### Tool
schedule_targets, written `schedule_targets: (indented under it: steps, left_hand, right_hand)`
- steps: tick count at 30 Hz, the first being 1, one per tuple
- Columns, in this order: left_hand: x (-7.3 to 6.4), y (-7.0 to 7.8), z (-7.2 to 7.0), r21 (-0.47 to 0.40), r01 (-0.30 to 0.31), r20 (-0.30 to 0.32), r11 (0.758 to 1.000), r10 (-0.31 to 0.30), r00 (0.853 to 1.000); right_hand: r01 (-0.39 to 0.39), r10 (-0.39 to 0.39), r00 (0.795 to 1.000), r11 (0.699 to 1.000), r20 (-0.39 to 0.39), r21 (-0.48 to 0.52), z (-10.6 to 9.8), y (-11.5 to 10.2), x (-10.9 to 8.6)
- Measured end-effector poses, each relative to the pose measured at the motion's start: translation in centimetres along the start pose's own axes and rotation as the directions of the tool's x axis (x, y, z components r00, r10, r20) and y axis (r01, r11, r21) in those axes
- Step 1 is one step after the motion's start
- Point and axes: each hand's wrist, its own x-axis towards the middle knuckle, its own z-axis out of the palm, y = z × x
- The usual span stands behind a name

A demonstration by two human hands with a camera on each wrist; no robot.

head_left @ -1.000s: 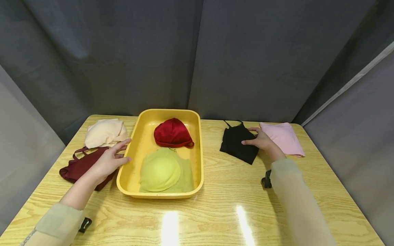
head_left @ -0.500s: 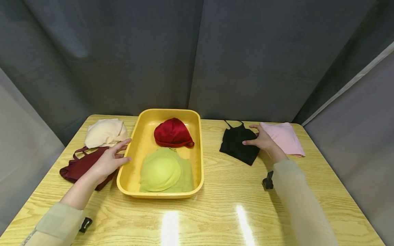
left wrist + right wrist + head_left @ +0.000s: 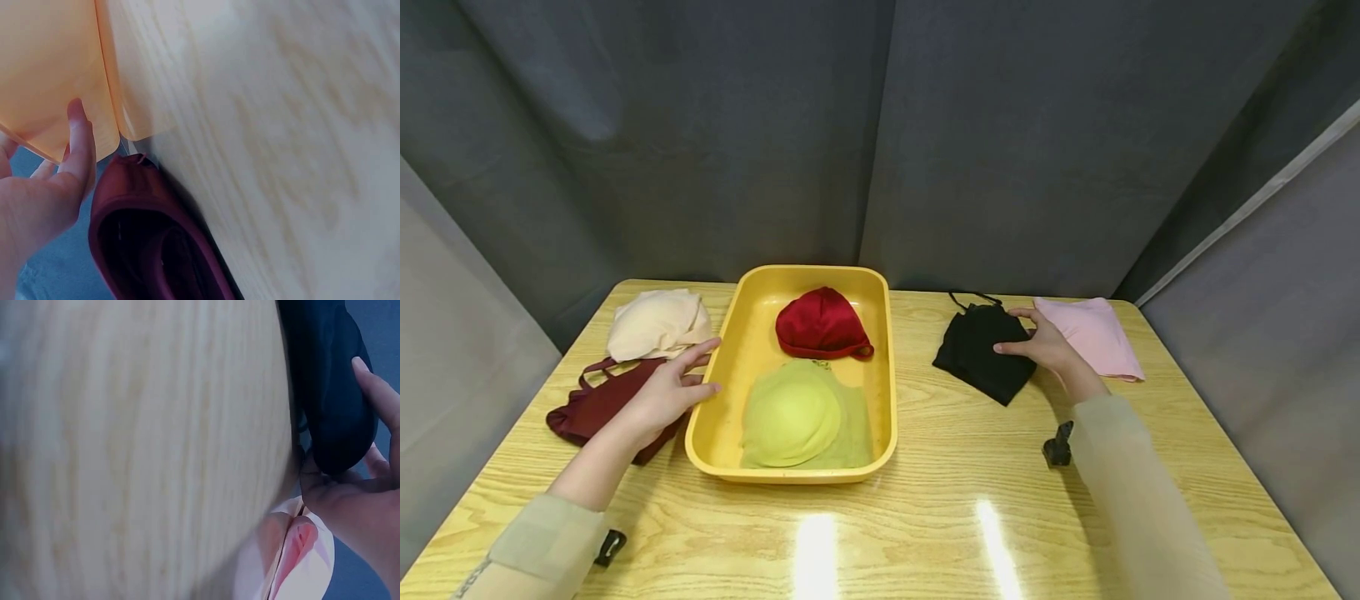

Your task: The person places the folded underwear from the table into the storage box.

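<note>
A black strappy top [image 3: 976, 350] lies folded on the table, its thin straps toward the back. My right hand [image 3: 1051, 348] grips its right edge; in the right wrist view the thumb [image 3: 369, 378] lies on the padded black cloth with fingers around the edge. My left hand [image 3: 666, 396] rests at the left rim of a yellow tray [image 3: 790, 477], fingers extended. Inside the tray sit a red satin padded bra [image 3: 822, 323] at the back and a yellow-green padded top [image 3: 801, 417] at the front.
Left of the tray lie a cream folded garment [image 3: 658, 323] and a maroon strappy top [image 3: 606, 400], partly under my left forearm. A pink folded garment [image 3: 1093, 337] lies right of my right hand. Grey curtains [image 3: 880, 142] stand behind the table [image 3: 925, 533].
My right hand has shifted slightly right, and the black top has turned a little, its straps now leaning right. My left hand and the tray have stayed in place.
</note>
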Motion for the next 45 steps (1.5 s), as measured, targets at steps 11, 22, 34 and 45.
schedule_targets:
  steps: [11, 22, 34, 45]
  left_hand:
    - [0.1, -0.2, 0.0, 0.008, 0.003, 0.000, 1.000, -0.003, 1.000]
    - [0.1, -0.1, 0.0, -0.003, 0.004, 0.012, 1.000, -0.004, 1.000]
    - [0.2, -0.4, -0.1, -0.010, 0.011, 0.000, 1.000, -0.011, 1.000]
    - [0.2, -0.4, 0.0, -0.028, 0.006, 0.003, 1.000, -0.006, 1.000]
  right_hand:
    - [0.024, -0.022, 1.000, 0.994, -0.019, 0.105, -0.2, -1.5, -1.3]
    - [0.062, -0.055, 0.997, 0.988, -0.054, 0.142, -0.5, -2.2, -2.3]
    - [0.078, -0.065, 0.996, 0.974, -0.067, 0.211, -0.7, -2.4, -3.2]
    - [0.110, -0.093, 0.993, 0.948, -0.068, 0.298, -0.3, -4.3, -4.6]
